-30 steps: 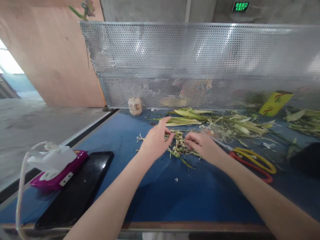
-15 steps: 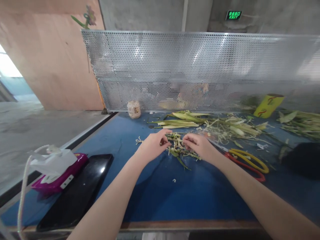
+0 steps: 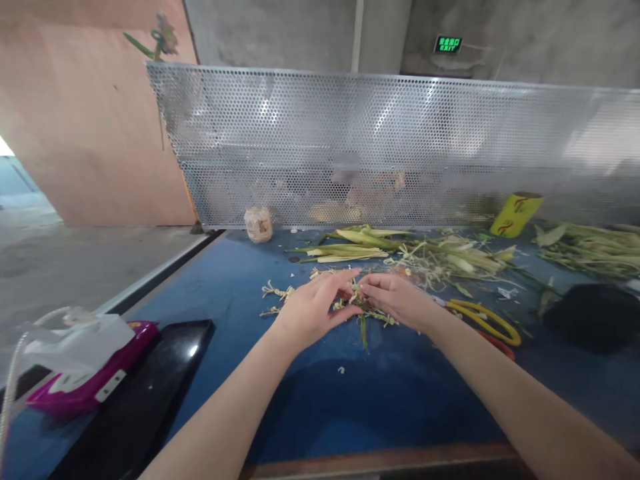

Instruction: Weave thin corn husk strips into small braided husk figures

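Standing at the back is a big metal screen point(image 3: 400, 147) full of tiny holes. Below it is a wide blue table point(image 3: 320, 413). Long green and pale stalks point(image 3: 360, 241) lie in a row at the far side of the table. A black tray point(image 3: 135, 393) sits at the near left, with a pink box point(image 3: 80, 390) beside it. Yellow and red scissors point(image 3: 483, 323) lie to the right of the hands. A yellow roll point(image 3: 515, 215) and a small jar point(image 3: 259, 224) stand by the screen.

It looks like the work is partly done. Many stalks have been stripped and cut, and a small pile point(image 3: 364, 320) of green and white scraps sits in the middle of the table, between the two hands. Some things look left to do. Loose bits point(image 3: 275, 292) lie apart from the pile on its left, and one tiny white bit point(image 3: 341, 369) lies nearer the table edge. Lots of thin strips are spread among the stalks.

Both hands are on the pile. The left hand point(image 3: 313, 310) has its fingers point(image 3: 345, 277) bent in, with the thumb under them, pinching the scraps. The right hand point(image 3: 395, 300) has its fingers point(image 3: 373, 283) curled tight too, and it pinches the same scraps from the other side. The tips of both hands almost meet over the pile.
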`<state>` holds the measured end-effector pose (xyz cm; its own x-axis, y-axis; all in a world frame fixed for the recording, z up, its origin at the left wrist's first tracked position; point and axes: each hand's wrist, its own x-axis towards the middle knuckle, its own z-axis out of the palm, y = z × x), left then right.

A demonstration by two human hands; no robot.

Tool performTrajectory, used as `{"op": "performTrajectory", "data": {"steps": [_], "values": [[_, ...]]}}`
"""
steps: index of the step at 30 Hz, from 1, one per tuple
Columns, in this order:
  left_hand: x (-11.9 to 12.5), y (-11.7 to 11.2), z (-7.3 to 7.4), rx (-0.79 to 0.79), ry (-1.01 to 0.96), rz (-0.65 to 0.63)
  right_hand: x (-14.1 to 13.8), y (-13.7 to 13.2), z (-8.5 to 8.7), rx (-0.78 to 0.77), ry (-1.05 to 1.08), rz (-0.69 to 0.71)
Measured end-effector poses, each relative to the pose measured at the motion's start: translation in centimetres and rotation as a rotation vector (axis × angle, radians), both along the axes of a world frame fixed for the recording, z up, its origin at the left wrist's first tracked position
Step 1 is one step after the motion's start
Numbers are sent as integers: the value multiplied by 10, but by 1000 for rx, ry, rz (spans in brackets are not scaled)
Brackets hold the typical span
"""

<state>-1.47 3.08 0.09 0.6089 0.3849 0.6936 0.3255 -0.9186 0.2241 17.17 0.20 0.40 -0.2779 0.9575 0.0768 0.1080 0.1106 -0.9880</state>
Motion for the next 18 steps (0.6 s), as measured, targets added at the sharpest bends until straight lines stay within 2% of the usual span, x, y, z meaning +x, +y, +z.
{"op": "performTrajectory", "data": {"steps": [4, 7, 14, 18], "values": [[7, -3, 3, -292, -169, 38, -2, 0, 2, 1, 113, 6], [12, -5, 2, -447, -237, -9, -4, -1, 0, 16, 146, 29], [16, -4, -2, -563, -343, -74, -1, 2, -6, 43, 67, 39], [16, -4, -2, -585, -345, -75, -1, 0, -3, 56, -6, 34]]}}
